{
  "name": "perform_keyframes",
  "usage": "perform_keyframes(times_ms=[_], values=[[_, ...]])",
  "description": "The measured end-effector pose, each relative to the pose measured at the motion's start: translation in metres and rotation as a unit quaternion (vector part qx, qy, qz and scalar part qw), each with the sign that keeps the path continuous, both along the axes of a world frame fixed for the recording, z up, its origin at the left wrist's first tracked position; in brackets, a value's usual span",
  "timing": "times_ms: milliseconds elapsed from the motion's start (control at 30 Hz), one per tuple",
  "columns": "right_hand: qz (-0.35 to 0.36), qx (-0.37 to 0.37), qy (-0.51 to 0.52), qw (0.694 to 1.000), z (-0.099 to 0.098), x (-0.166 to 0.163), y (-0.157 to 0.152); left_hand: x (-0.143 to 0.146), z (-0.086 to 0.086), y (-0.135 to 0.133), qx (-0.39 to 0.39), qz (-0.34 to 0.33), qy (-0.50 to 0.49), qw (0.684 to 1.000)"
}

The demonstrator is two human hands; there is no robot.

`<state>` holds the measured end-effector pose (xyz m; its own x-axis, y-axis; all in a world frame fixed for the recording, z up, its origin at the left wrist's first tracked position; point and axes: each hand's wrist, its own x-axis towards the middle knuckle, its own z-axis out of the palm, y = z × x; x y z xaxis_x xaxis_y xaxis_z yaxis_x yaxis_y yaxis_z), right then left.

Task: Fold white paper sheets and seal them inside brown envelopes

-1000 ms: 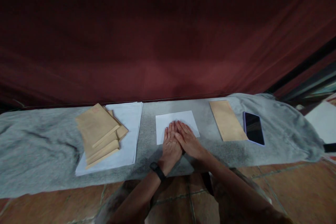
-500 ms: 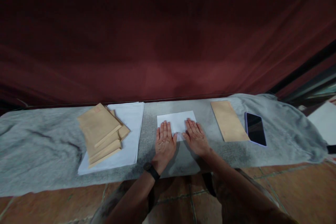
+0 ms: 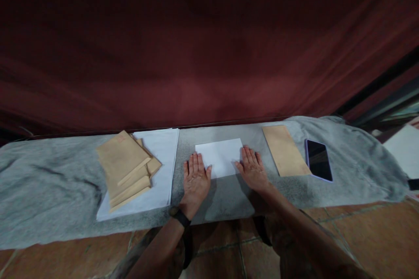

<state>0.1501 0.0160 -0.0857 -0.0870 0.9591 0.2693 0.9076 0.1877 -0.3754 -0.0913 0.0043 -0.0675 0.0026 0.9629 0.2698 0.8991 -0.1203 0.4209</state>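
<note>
A white piece of paper [image 3: 221, 157], seemingly folded, lies flat on the grey cloth in front of me. My left hand [image 3: 197, 178] rests palm down at its left edge, fingers stretched out and the thumb touching the lower left corner. At the right edge my right hand [image 3: 253, 169] lies flat too, fingers extended, the thumb over the paper's lower right corner. Neither hand grips anything. Right of my right hand lies a single brown envelope [image 3: 286, 151].
Several brown envelopes [image 3: 122, 157] are heaped on a stack of white paper [image 3: 166, 152] at the left. A phone [image 3: 318, 160] in a purple case touches the single envelope's corner. Grey cloth [image 3: 52, 183] covers the long surface; a dark red drape [image 3: 209, 100] hangs behind.
My hands have slid apart, the left one leftward and the right one rightward, from the middle of the paper to its side edges. More of the paper shows.
</note>
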Motion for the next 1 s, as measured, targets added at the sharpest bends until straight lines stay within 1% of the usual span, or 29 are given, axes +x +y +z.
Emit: perform_keyframes(times_ms=[100,200,267,333,433,533,700,867,1000], values=[[-0.014,0.007,0.015,1.000,0.002,0.001,0.005,0.000,0.004,0.005,0.000,0.010,0.001,1.000],[-0.016,0.009,0.043,0.999,0.007,-0.007,0.015,0.010,0.007,0.014,-0.006,-0.012,0.008,1.000],[0.005,-0.004,0.061,0.998,0.013,-0.018,0.023,0.021,0.008,0.019,-0.013,-0.044,0.008,0.999],[0.040,-0.025,0.068,0.997,0.018,-0.032,0.029,0.034,0.007,0.024,-0.021,-0.069,0.004,0.997],[0.096,-0.042,0.045,0.993,0.024,-0.052,0.033,0.049,0.002,0.031,-0.034,-0.080,0.013,0.996],[0.113,-0.055,0.010,0.992,0.027,-0.064,0.036,0.056,-0.003,0.038,-0.047,-0.081,0.034,0.995],[0.103,-0.055,-0.035,0.993,0.025,-0.065,0.043,0.053,-0.004,0.046,-0.052,-0.082,0.072,0.993],[0.075,-0.018,-0.086,0.993,0.018,-0.062,0.047,0.043,-0.001,0.048,-0.052,-0.049,0.140,0.988],[0.046,0.005,-0.101,0.994,0.011,-0.059,0.048,0.036,0.001,0.048,-0.050,-0.025,0.155,0.986]])
